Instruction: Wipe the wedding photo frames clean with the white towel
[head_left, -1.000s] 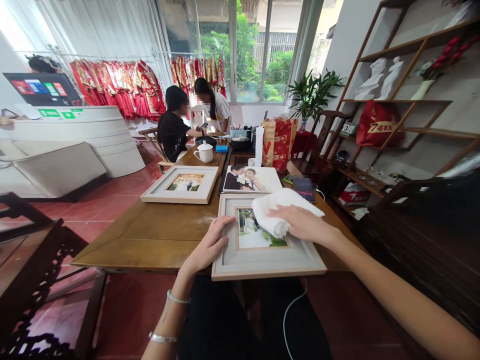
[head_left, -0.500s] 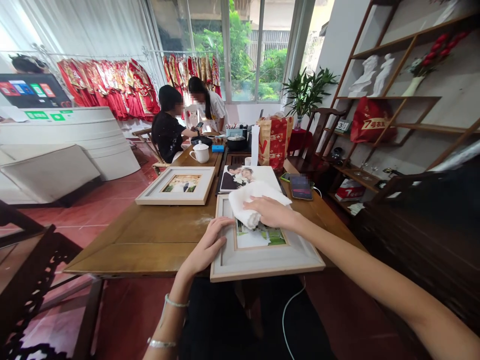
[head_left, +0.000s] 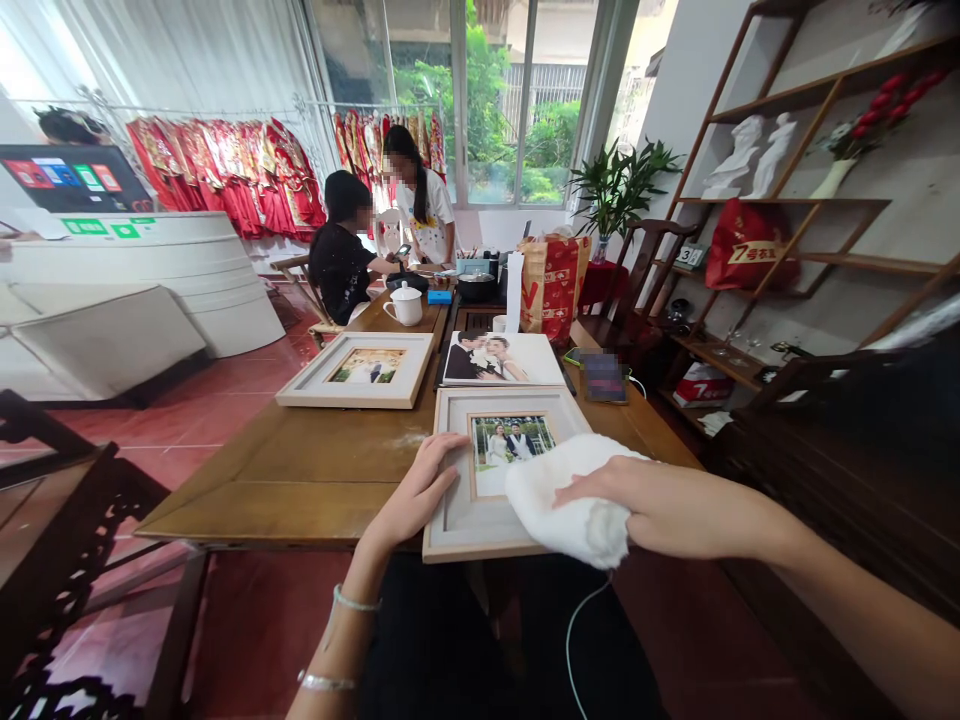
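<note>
A light wooden picture frame [head_left: 480,543] lies near me on the table, partly over its front edge. Inside its pale mat is a photo [head_left: 511,441] of a couple outdoors. My left hand [head_left: 420,490] grips the frame's left side, its fingers curled over the rim. A folded white cloth [head_left: 559,480] is under my right hand [head_left: 645,500], whose fingers are closed on it. The cloth covers the frame's lower right corner and part of the mat. Beyond the frame's top edge lies a white photo album [head_left: 536,368] with a couple on its cover.
Another framed photo [head_left: 356,370] lies on the wooden table [head_left: 300,480] at the left. Farther back are a lidded white mug [head_left: 406,305], a red-and-tan paper bag [head_left: 553,285] and a phone [head_left: 604,378] on a cable. Two people [head_left: 341,250] are at the table's far end.
My right hand has brought the cloth from the frame's upper part down to its lower right corner, uncovering the photo and album cover. My left hand keeps its place on the frame.
</note>
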